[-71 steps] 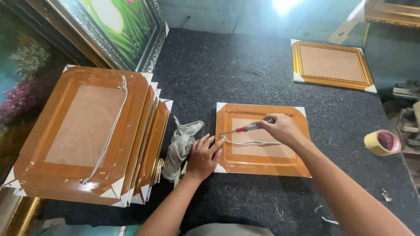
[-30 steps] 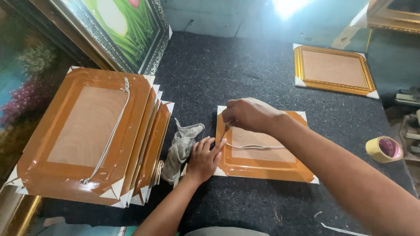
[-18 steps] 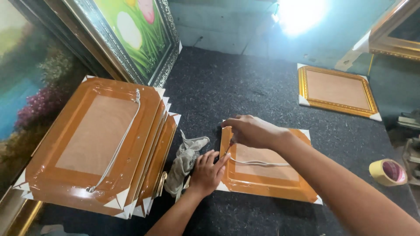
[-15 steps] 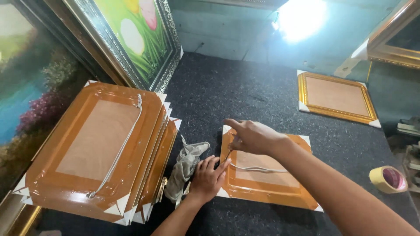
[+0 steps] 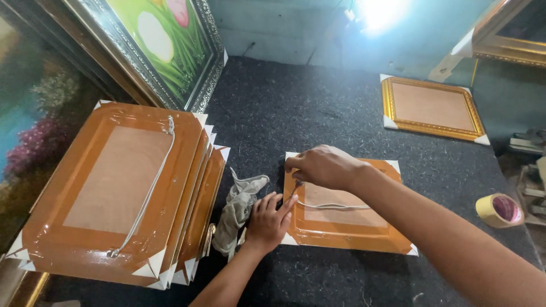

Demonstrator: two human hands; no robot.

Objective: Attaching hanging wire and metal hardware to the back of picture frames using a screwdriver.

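Note:
A small picture frame [image 5: 348, 230] lies face down on the dark felt table, its back sealed with glossy orange-brown tape. A white hanging cord [image 5: 335, 206] runs across the back. My right hand [image 5: 322, 166] is closed over the frame's upper left edge, gripping a thin screwdriver whose tip [image 5: 296, 187] shows just below my fingers at the cord's left end. My left hand [image 5: 269, 219] rests flat with fingers spread, its fingertips pressing on the frame's left edge.
A leaning stack of several larger taped frames [image 5: 125, 187] fills the left. A crumpled grey cloth [image 5: 239, 206] lies beside my left hand. A gold frame [image 5: 432, 108] lies at the back right, a tape roll [image 5: 499, 210] at the right, and a flower painting [image 5: 165, 40] stands behind.
My right hand has moved with the screwdriver from the frame's upper right to its left edge. My left hand has stayed at the frame's left side. The view has tilted upward.

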